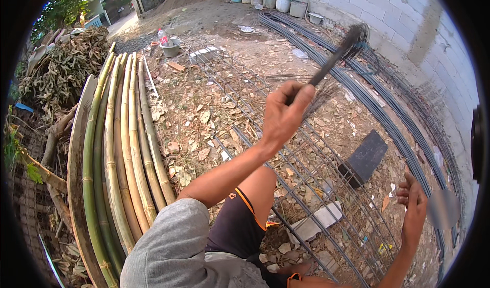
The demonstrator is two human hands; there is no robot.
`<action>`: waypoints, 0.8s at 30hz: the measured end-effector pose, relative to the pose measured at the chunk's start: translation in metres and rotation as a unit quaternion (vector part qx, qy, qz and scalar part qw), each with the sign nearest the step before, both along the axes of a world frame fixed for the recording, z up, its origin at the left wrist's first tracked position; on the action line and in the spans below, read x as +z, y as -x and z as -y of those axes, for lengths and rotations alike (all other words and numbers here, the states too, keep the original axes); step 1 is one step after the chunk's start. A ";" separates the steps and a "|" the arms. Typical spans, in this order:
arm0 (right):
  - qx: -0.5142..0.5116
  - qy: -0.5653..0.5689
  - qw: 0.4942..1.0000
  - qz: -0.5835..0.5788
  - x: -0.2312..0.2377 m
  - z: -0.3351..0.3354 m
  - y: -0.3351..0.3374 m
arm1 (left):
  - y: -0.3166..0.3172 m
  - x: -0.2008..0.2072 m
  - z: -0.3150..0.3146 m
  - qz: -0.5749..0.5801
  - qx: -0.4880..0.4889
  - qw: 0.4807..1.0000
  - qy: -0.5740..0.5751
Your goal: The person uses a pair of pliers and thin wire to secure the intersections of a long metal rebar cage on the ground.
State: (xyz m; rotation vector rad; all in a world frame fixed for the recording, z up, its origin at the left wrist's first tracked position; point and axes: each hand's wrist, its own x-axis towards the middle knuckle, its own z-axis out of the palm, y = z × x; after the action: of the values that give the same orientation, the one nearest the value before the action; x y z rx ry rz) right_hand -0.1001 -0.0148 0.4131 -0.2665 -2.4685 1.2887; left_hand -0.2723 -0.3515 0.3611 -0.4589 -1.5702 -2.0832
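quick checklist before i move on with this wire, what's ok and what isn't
1. Wire bundle secure in left hand: ok, gripped and raised.
2. Right hand empty: cannot tell, nothing shows but the palm is hidden.
3. Gloves on: not ok, both hands are bare.
4. Rebar cage joints all tied: cannot tell, too small to judge.
5. Ground free of litter: not ok, dry leaves lie around the cage.
6. Bamboo poles apart from the cage: ok, left of it.

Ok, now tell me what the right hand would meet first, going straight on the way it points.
Likely the long steel rods just ahead of the right hand, though its height above them is unclear.
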 end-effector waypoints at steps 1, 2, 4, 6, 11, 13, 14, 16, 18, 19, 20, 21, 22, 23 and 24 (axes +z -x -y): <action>0.004 0.043 0.999 -0.023 0.013 0.020 0.019 | -0.017 -0.023 -0.019 -0.001 -0.032 0.999 0.022; 0.004 0.082 0.997 0.013 0.022 0.036 0.040 | -0.037 -0.047 -0.042 0.025 -0.066 0.997 0.020; -0.001 0.122 0.991 0.053 0.018 0.063 0.057 | -0.079 -0.085 -0.076 0.053 -0.112 0.992 0.041; 0.003 0.261 0.965 -0.011 -0.011 0.073 0.069 | -0.113 -0.122 -0.112 0.095 -0.184 0.976 0.066; -0.086 0.244 0.965 0.034 -0.051 0.044 0.039 | -0.171 -0.175 -0.136 0.248 -0.354 0.894 0.117; -0.121 0.176 0.974 0.069 -0.073 0.021 0.028 | -0.180 -0.175 -0.130 0.244 -0.363 0.889 0.138; -0.131 0.176 0.973 0.074 -0.086 0.014 0.020 | -0.184 -0.174 -0.133 0.223 -0.353 0.902 0.112; -0.121 0.114 0.963 0.214 -0.111 0.002 0.001 | -0.189 -0.163 -0.137 0.217 -0.371 0.897 0.105; -0.111 0.161 0.966 0.167 -0.120 0.013 -0.010 | -0.188 -0.160 -0.140 0.221 -0.417 0.870 0.140; -0.093 0.208 0.967 0.116 -0.125 0.020 -0.016 | -0.192 -0.166 -0.143 0.225 -0.423 0.866 0.146; -0.083 0.232 0.964 0.095 -0.125 0.020 -0.017 | -0.195 -0.171 -0.149 0.201 -0.422 0.873 0.136; -0.090 0.240 0.962 0.095 -0.124 0.020 -0.018 | -0.198 -0.175 -0.153 0.177 -0.421 0.880 0.127; -0.068 0.245 0.964 0.082 -0.120 0.018 -0.021 | -0.203 -0.159 -0.154 0.160 -0.416 0.891 0.088; -0.041 0.237 0.968 0.074 -0.111 0.022 -0.021 | -0.205 -0.164 -0.157 0.158 -0.423 0.889 0.077; -0.038 0.135 0.986 0.095 -0.101 0.030 -0.022 | -0.206 -0.174 -0.159 0.179 -0.445 0.873 0.091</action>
State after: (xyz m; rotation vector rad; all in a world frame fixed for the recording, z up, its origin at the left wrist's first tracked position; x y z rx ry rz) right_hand -0.0777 -0.0451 0.3118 -0.5703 -2.4010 1.6325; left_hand -0.0660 -0.1923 0.1872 -1.0813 -2.0253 -2.8193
